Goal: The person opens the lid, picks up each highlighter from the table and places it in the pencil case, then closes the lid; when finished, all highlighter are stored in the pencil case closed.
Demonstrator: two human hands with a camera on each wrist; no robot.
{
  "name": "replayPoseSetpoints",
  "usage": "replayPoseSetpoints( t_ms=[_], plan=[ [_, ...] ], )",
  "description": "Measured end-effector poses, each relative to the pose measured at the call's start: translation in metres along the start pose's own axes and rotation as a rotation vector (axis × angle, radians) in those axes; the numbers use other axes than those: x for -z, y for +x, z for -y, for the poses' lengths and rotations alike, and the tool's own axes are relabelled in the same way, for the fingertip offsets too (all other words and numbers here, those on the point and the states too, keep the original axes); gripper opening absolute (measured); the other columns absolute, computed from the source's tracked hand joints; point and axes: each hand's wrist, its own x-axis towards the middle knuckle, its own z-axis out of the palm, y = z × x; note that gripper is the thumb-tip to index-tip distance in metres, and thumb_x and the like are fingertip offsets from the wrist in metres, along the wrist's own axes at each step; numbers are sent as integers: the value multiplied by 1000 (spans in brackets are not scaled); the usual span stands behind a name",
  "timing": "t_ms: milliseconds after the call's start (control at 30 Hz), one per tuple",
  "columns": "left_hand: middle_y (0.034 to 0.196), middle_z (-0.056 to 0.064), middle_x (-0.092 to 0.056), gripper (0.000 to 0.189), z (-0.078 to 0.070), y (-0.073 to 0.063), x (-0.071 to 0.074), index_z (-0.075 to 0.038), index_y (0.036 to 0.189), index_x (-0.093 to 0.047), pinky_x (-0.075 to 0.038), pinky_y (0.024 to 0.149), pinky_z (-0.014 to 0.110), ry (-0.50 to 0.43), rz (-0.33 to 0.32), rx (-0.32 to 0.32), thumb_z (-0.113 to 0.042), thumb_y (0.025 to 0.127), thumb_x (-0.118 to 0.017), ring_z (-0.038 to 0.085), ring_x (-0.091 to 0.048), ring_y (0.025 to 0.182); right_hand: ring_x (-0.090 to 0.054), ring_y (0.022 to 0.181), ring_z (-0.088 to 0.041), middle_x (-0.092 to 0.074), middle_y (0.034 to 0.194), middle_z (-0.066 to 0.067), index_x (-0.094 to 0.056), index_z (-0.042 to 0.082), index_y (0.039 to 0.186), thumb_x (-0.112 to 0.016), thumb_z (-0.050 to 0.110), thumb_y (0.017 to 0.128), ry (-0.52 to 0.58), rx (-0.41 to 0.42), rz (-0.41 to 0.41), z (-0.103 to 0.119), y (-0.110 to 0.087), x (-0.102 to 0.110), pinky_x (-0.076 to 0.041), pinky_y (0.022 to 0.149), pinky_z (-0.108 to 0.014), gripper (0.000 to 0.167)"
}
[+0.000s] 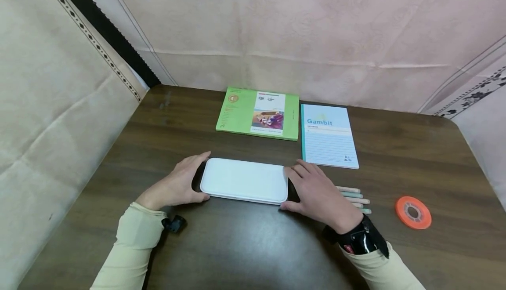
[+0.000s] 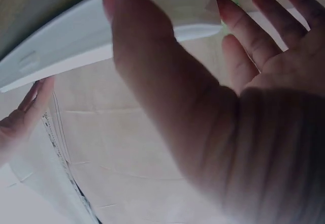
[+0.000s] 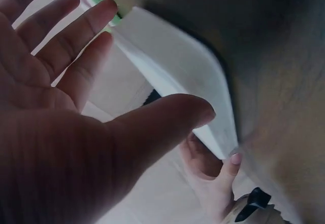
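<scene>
A white flat rectangular box (image 1: 243,180) with rounded corners lies lengthwise on the brown table in the head view. My left hand (image 1: 179,182) holds its left end, thumb at the near corner and fingers at the far one. At the opposite end, my right hand (image 1: 316,191) spans the box's width, its thumb by the near corner. Both wrist views show the white box (image 2: 66,43) between thumb and fingers, with fingers only slightly bent. Several pale pens (image 1: 357,200) lie beside the right hand, partly hidden by it.
Toward the back of the table (image 1: 189,118) lies a green book (image 1: 237,112). To its right is a light blue notebook (image 1: 330,136) marked Gambit. An orange ring-shaped spool (image 1: 413,212) rests at the right. Pale cloth (image 1: 296,26) hangs behind the table.
</scene>
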Motion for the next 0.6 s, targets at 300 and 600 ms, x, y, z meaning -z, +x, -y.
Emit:
replayPoseSetpoints(
  t_ms=[300,600],
  plan=[
    [132,20,-44,88,14,3,-4,0,141,-43,-23,94,52,9,-11,-20,-29,70,-86,38,-34,117,-48,127,-33,-58,129,-16,-54,-2,134,-80,55,74,-62,48,-29,5,8,0,-35,111,-49,87],
    [132,11,-42,99,19,7,-5,-11,150,-37,-18,91,47,-2,30,8,-37,68,-86,30,-32,115,-48,123,-31,-57,127,-15,-53,-1,133,-83,54,72,-55,48,-2,7,15,1,-38,109,-50,87]
  ],
)
